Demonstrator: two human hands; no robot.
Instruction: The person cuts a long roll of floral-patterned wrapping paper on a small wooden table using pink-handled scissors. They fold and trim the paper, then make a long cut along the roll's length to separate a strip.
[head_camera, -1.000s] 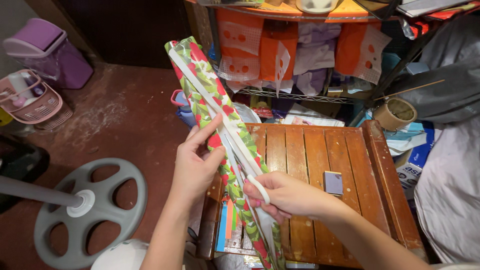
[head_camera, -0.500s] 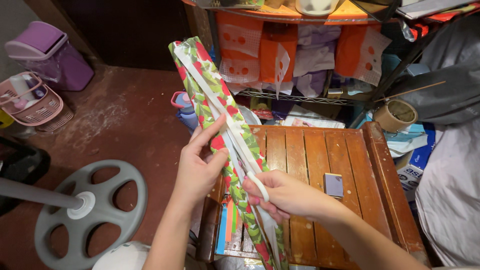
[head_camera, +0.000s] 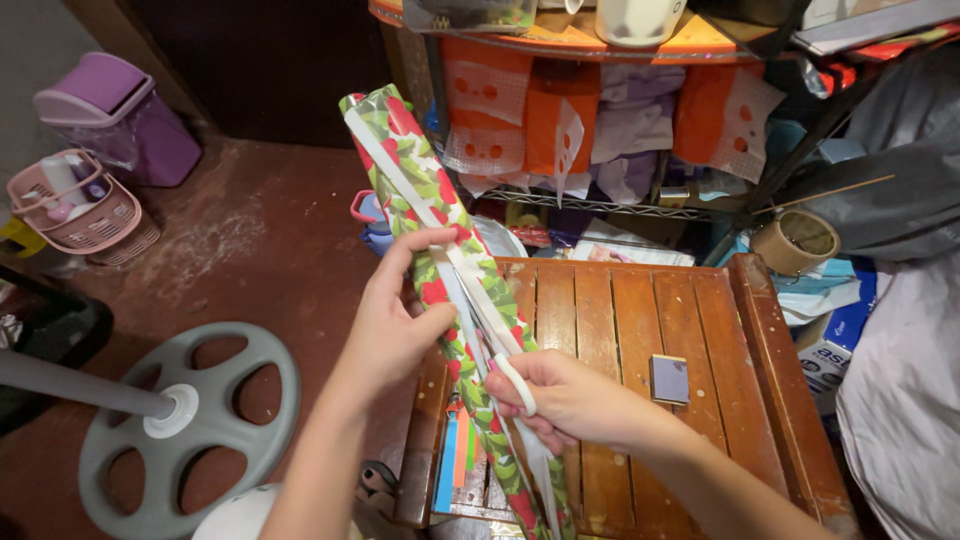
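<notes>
I hold a long folded length of wrapping paper (head_camera: 400, 150), green with red flowers and white strips of its underside showing. It slants from the upper left down to the bottom edge of the view. My left hand (head_camera: 392, 322) pinches it about halfway along, index finger stretched across the white strip. My right hand (head_camera: 572, 402) grips it lower down, over the slatted wooden table (head_camera: 640, 320). A white loop-shaped piece (head_camera: 518, 385) sticks out between the right fingers; I cannot tell what it is.
A small grey block (head_camera: 669, 378) lies on the table. A brown tape roll (head_camera: 795, 242) sits at its far right corner. Behind stands a shelf of orange and purple bags (head_camera: 600, 110). On the floor are a grey fan base (head_camera: 190, 420), a pink basket (head_camera: 85, 210) and a purple bin (head_camera: 120, 115).
My right hand has slid slightly down the paper. My left hand's index finger has stretched further across the strip. The paper itself has barely moved.
</notes>
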